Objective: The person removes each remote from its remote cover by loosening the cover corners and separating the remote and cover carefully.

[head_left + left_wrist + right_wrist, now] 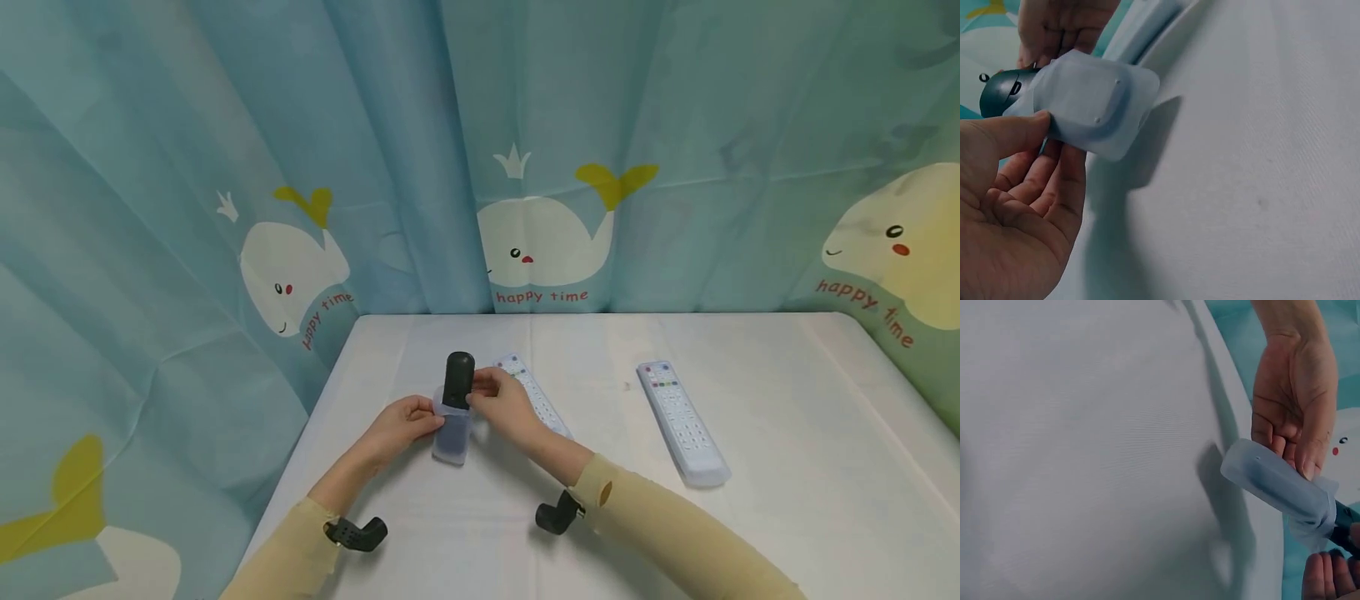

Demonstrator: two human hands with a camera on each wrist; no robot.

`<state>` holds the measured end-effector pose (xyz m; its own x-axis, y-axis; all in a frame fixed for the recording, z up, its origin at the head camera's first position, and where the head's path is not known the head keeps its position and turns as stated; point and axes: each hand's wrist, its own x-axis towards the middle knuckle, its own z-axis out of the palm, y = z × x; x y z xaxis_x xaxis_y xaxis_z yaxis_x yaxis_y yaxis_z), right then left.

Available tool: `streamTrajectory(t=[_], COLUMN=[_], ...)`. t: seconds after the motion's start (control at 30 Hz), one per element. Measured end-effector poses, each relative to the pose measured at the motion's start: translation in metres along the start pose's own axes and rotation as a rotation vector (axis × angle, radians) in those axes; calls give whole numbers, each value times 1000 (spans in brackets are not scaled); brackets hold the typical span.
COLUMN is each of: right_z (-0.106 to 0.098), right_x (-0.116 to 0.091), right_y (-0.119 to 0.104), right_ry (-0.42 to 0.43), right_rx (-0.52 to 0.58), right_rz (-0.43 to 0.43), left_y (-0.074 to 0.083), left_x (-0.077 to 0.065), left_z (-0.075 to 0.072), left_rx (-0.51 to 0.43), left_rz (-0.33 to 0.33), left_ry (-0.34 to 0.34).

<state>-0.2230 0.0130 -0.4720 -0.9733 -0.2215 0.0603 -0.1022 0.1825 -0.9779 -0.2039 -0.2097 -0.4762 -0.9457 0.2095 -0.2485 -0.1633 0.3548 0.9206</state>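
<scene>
Between the two hands, a black remote control [458, 379] stands partway inside a translucent soft sleeve [452, 442], its dark rounded end sticking out of the top. My left hand [401, 429] pinches the sleeve near its mouth, thumb on one face and fingers behind, as the left wrist view shows. On the other side, my right hand [512, 410] holds the remote's dark body close to the sleeve's rim; in the right wrist view that hand [1335, 575] is partly cut off by the frame edge. The sleeve's closed end [1141, 87] hangs above the white table.
A white-covered remote [546, 404] lies partly behind the right hand. Another remote [684, 425] in a clear cover lies farther right. Beneath them is a white-covered table [795, 400], with a blue whale-print curtain [405, 167] along its back and sides.
</scene>
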Motion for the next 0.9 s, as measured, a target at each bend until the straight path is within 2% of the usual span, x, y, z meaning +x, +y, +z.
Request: streamTrajectory(t=[0.17,0.3,0.5,0.7,0.8,0.9], right_z=[-4,-9,-13,-17,-17,-17], right_x=[6,8,11,14,15,14], right_y=[-6,-11,-13,-11,-10,-11], right_ry=[18,-24,-79,-83,-80,-68], right_rx=[112,216,290,298,318,361], right_rz=[29,45,47,49,75,105], left_y=[3,3,6,11,14,15], left_x=[0,-1,-2,-3,-5,-8], left_z=[-1,0,4,6,8,10], left_rx=[-15,-10,51,191,316,494], left_rz=[25,56,118,184,240,332], left_ry=[-42,-60,-15,130,186,221])
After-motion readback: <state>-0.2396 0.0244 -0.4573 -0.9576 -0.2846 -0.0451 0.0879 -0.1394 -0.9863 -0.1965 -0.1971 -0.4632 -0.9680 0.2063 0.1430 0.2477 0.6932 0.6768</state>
